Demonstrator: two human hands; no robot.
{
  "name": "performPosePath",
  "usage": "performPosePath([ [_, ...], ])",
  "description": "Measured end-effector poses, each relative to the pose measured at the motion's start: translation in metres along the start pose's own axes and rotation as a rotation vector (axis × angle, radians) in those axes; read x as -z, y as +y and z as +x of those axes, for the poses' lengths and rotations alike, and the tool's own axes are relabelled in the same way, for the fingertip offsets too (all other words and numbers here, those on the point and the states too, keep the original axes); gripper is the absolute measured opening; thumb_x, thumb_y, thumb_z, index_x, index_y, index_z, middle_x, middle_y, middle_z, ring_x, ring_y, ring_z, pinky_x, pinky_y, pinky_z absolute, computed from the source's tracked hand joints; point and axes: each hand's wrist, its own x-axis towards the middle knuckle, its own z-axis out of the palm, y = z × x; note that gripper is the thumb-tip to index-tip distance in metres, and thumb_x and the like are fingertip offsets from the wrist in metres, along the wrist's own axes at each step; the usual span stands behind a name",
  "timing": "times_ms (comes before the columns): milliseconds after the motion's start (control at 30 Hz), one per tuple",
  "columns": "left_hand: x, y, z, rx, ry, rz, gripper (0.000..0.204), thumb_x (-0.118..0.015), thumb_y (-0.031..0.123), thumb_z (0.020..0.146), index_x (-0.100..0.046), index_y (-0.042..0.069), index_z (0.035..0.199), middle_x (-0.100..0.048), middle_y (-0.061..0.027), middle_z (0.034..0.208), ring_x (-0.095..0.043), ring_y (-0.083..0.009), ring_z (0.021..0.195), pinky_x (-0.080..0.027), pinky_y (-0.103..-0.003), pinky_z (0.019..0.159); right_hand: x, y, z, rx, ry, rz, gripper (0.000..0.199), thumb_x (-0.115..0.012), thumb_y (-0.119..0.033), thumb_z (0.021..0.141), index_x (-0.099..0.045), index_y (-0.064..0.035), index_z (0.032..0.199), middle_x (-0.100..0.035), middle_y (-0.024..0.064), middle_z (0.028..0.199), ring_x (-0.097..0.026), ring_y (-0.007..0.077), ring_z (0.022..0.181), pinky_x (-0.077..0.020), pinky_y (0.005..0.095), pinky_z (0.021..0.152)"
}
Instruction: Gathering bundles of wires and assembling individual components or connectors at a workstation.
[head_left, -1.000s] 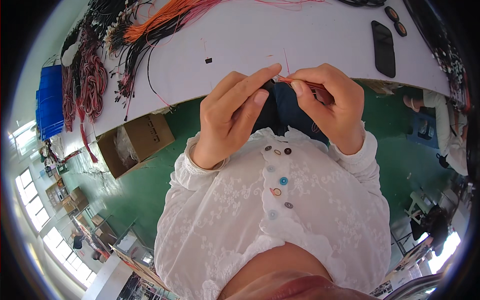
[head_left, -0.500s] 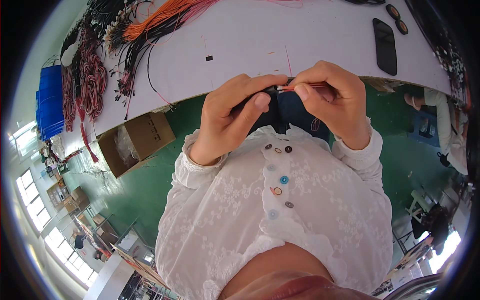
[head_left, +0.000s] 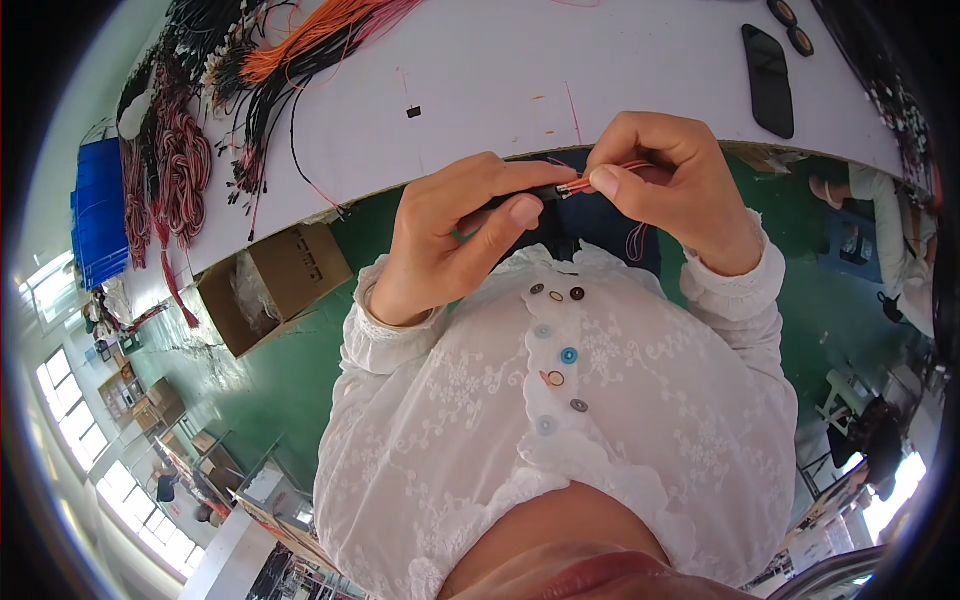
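Observation:
Between thumb and fingers, my left hand [head_left: 455, 225] grips a small black connector housing [head_left: 543, 193]. My right hand [head_left: 672, 185] pinches several thin red and pale wires [head_left: 630, 168] close to their ends. Those wire tips meet the housing's right end; whether they sit inside it is too small to tell. A loop of the same wires [head_left: 636, 240] hangs below my right hand. Both hands are just off the table's near edge, above my lap.
On the white table [head_left: 480, 60] lie bundles of orange wires [head_left: 310, 40], red-black wire coils [head_left: 182, 150], a small black piece [head_left: 413, 112] and a black phone [head_left: 767, 80]. A cardboard box [head_left: 290, 275] stands below at left, near blue bins [head_left: 100, 215]. Another person [head_left: 890, 220] sits at right.
The housing and wire tips have come into clearer view between my hands. My right hand has shifted slightly, and the wire loop hangs lower in view.

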Motion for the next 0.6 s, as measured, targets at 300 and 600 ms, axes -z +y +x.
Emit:
performPosePath([
  [300, -0.002, 0.003, 0.004, -0.072, -0.014, 0.189, 0.028, -0.069, -0.002, 0.088, -0.074, 0.003, 0.115, -0.064, -0.0059, 0.076, -0.059, -0.014, 0.062, -0.043, -0.026, 0.055, 0.003, 0.0, 0.0, -0.016, 0.007, 0.018, 0.007, -0.067, -0.006, 0.088, -0.065, -0.0001, 0.085, -0.06, -0.0023, 0.077, -0.046, 0.0031, 0.07, -0.0357, 0.0204, 0.063],
  [600, -0.01, -0.005, 0.003, -0.178, 0.097, 0.452, 0.032, -0.074, -0.004, 0.081, -0.075, 0.005, 0.113, -0.064, -0.0065, 0.075, -0.058, -0.0169, 0.059, -0.046, -0.027, 0.052, 0.0, -0.001, 0.0, 0.023, 0.059, -0.097, 0.006, -0.065, -0.003, 0.093, -0.066, 0.0023, 0.089, -0.059, -0.003, 0.077, -0.046, 0.0019, 0.069, -0.0385, 0.0184, 0.062],
])
